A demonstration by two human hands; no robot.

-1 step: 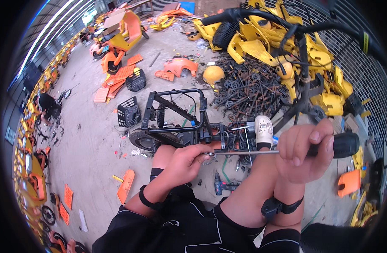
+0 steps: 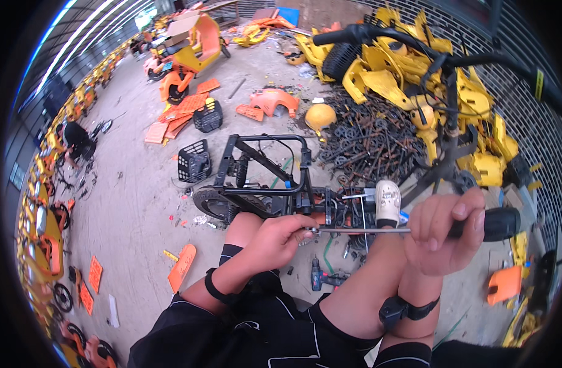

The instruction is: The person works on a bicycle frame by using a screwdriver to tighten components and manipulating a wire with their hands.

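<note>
A long screwdriver (image 2: 370, 231) lies level across my lap, its shaft running left from my right hand (image 2: 443, 233). The fingers of that hand are curled round its black handle, whose thick end sticks out past the palm. At the shaft's left tip, my left hand (image 2: 284, 238) pinches a small metal piece (image 2: 314, 232) between thumb and fingers; its exact kind is too small to tell. Just beyond my hands is a stripped scooter frame (image 2: 265, 195) with a rear wheel (image 2: 216, 202) and a shock absorber. A T-handled tool (image 2: 364, 211) rests on the frame near my shoe.
A cordless drill (image 2: 322, 276) is on the floor between my legs. Handlebars (image 2: 437, 58) rise at the right. Beyond lie a heap of dark metal parts (image 2: 376, 132) and yellow panels (image 2: 379, 86). A black basket (image 2: 194, 161) sits left of the frame. Another person (image 2: 75, 141) crouches far left.
The whole view has tilted slightly, so the floor things sit a little lower and further right. Both hands keep their hold on the screwdriver and the small metal piece.
</note>
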